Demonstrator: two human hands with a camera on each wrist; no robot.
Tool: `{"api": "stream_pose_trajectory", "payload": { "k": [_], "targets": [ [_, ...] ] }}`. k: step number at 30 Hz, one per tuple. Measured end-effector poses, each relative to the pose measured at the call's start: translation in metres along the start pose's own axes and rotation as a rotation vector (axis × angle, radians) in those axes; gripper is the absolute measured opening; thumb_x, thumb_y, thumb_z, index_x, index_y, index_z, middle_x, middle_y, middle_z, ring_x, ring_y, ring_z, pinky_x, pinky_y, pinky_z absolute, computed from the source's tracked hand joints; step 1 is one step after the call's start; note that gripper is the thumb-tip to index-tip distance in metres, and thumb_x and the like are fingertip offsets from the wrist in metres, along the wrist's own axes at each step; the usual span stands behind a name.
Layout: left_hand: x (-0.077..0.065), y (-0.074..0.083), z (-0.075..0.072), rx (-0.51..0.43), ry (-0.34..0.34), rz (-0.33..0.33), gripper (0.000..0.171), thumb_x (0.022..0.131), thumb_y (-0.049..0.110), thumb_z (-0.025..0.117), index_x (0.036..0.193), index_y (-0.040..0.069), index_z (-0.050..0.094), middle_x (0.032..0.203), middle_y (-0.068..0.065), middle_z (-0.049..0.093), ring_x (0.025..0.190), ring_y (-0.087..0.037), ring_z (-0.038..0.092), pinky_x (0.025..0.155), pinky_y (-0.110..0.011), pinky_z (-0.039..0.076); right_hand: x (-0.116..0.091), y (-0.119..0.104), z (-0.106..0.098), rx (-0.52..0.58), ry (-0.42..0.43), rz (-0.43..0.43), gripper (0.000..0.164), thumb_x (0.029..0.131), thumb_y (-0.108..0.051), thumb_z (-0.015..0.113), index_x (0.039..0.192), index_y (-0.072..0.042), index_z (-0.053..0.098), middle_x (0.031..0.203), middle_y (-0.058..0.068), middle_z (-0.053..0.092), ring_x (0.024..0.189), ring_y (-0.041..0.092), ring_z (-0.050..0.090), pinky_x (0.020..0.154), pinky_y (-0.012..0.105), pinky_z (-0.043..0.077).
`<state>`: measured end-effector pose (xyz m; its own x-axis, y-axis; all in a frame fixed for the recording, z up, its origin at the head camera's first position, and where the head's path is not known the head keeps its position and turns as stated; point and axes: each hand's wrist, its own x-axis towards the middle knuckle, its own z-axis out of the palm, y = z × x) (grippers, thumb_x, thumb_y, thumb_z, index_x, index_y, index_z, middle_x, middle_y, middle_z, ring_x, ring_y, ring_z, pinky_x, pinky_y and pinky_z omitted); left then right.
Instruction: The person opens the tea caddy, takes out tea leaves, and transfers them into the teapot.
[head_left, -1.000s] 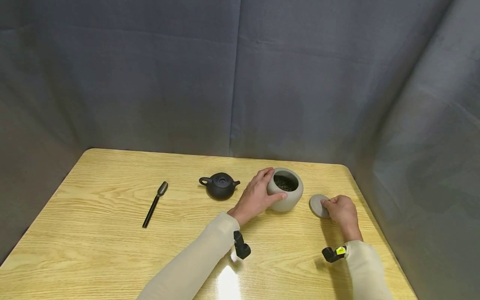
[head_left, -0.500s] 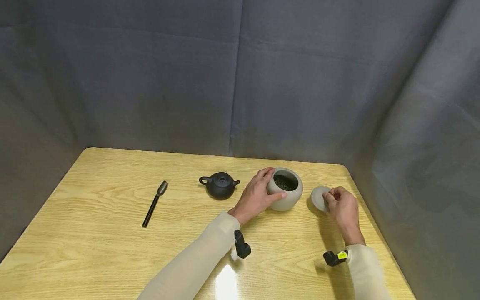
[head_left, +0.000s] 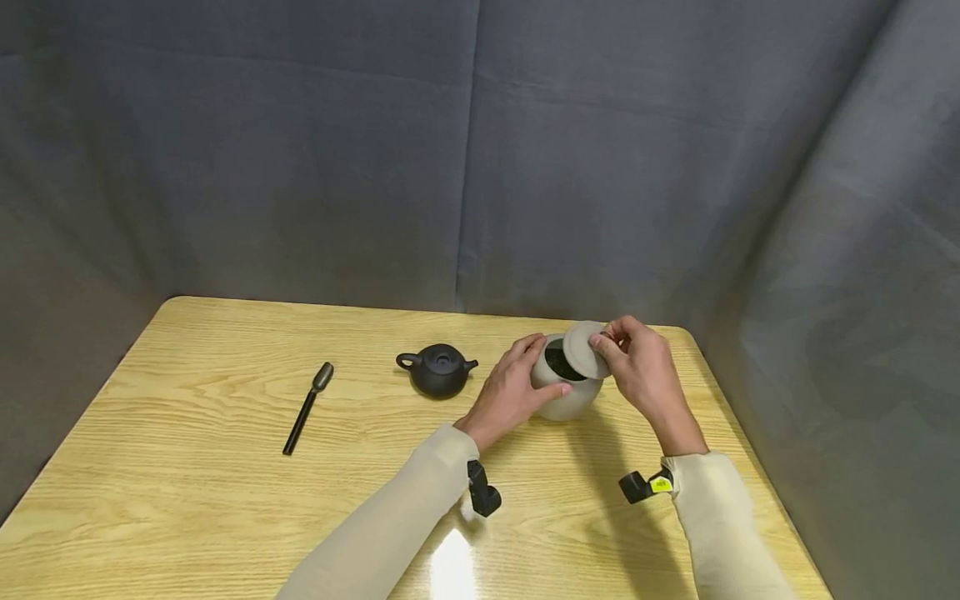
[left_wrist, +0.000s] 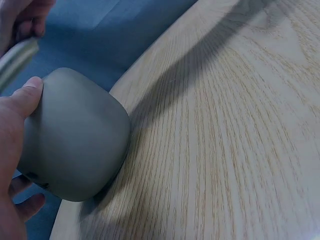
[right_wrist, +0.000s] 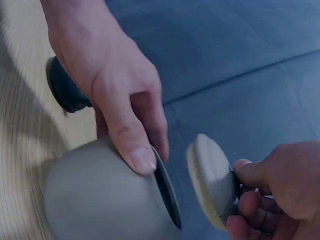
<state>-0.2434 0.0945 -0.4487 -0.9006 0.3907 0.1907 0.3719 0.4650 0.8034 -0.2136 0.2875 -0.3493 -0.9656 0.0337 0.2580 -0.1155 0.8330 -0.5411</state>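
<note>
A round grey jar (head_left: 567, 403) stands on the table, its mouth facing up and partly covered from view. My left hand (head_left: 510, 390) grips the jar's left side, thumb near the rim, as the left wrist view of the jar (left_wrist: 82, 135) also shows. Between thumb and fingers my right hand (head_left: 643, 367) pinches the flat round lid (head_left: 585, 350). In the right wrist view the lid (right_wrist: 212, 180) is tilted and held apart from the jar's opening. Dark contents show inside the jar in the head view, too shaded to make out.
A small dark teapot (head_left: 439, 372) stands left of the jar, its spout towards my left hand. Farther left lies a scoop (head_left: 308, 408) with a black handle. Grey curtains (head_left: 315, 167) hang behind and beside the wooden table (head_left: 187, 467).
My right hand has raised the lid from the table's right side and carried it left and back, over the jar. The left hand stays on the jar.
</note>
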Motion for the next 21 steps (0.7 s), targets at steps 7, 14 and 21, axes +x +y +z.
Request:
{"api": "stream_pose_trajectory", "payload": {
  "k": [7, 14, 21],
  "targets": [
    [0.0, 0.002, 0.0, 0.005, -0.006, -0.011, 0.089, 0.098, 0.052, 0.075, 0.167, 0.012, 0.036, 0.173, -0.002, 0.035, 0.158, -0.027, 0.04, 0.125, -0.047, 0.043, 0.012, -0.001, 0.021, 0.008, -0.125, -0.01, 0.018, 0.107, -0.019, 0.067, 0.101, -0.002, 0.067, 0.087, 0.013, 0.066, 0.072, 0.021, 0.054, 0.06, 0.029, 0.044],
    [0.0, 0.001, 0.001, -0.007, -0.012, -0.018, 0.09, 0.098, 0.055, 0.073, 0.168, 0.013, 0.035, 0.174, -0.002, 0.034, 0.158, -0.026, 0.04, 0.124, -0.048, 0.043, 0.017, 0.004, 0.028, 0.009, -0.155, 0.004, 0.018, 0.108, -0.019, 0.065, 0.102, -0.002, 0.065, 0.084, 0.01, 0.064, 0.07, 0.02, 0.052, 0.059, 0.028, 0.043],
    [0.001, 0.0, 0.0, -0.006, -0.007, -0.012, 0.089, 0.098, 0.054, 0.073, 0.167, 0.013, 0.035, 0.174, -0.002, 0.034, 0.158, -0.027, 0.04, 0.125, -0.049, 0.043, 0.009, 0.009, 0.038, -0.021, -0.041, -0.081, 0.018, 0.107, -0.019, 0.067, 0.098, -0.004, 0.064, 0.081, 0.01, 0.06, 0.066, 0.018, 0.05, 0.056, 0.026, 0.039]
  ]
}}
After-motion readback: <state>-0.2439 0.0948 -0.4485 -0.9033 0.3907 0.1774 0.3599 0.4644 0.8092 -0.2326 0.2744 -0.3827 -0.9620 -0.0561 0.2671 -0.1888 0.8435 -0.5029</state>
